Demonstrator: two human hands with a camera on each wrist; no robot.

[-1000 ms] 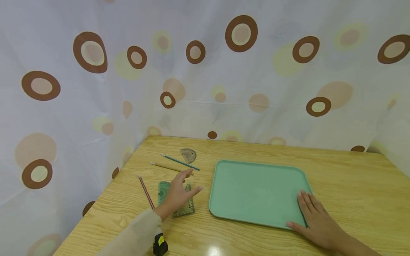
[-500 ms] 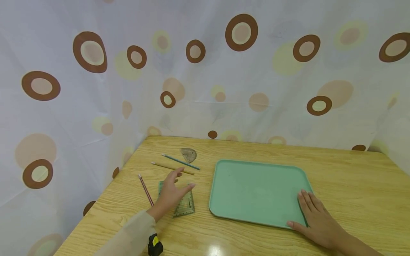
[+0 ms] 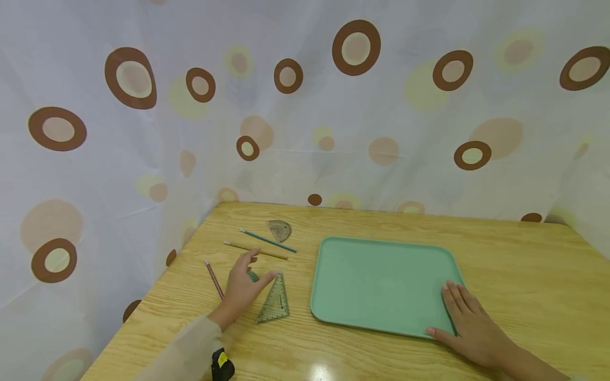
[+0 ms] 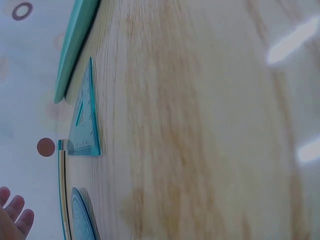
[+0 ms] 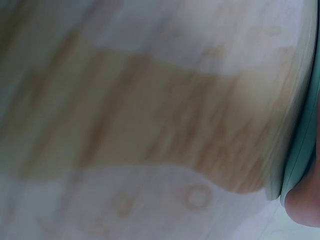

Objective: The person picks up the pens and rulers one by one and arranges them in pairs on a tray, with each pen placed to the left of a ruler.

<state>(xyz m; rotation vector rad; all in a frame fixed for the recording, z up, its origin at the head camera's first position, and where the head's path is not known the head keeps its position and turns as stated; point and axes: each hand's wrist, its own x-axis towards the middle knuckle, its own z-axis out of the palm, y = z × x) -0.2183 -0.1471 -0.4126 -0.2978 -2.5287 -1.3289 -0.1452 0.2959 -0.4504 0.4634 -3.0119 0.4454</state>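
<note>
My left hand (image 3: 240, 286) hovers over a green protractor (image 3: 253, 275), mostly hidden beneath it. Its fingers are spread and hold nothing; some fingertips (image 4: 22, 220) show in the left wrist view. Just right of it a clear green set square (image 3: 281, 307) lies on the table, also seen in the left wrist view. My right hand (image 3: 474, 330) rests on the right edge of a green tray (image 3: 381, 286), fingers extended over the rim. In the right wrist view a fingertip (image 5: 305, 200) touches the tray's edge (image 5: 302, 150).
Beyond the left hand lie a yellow pencil (image 3: 274, 255), a teal pencil (image 3: 268, 240) and a smoky clear protractor (image 3: 280, 231). A dark red pencil (image 3: 214, 279) lies at its left. A black-and-yellow object (image 3: 222, 365) sits by the left sleeve. A patterned curtain (image 3: 305, 116) encloses the table.
My left hand has drifted left, away from the set square, which shows more fully now; the green protractor is more covered. The black-and-yellow object shifted left with the sleeve. My right hand stays on the tray.
</note>
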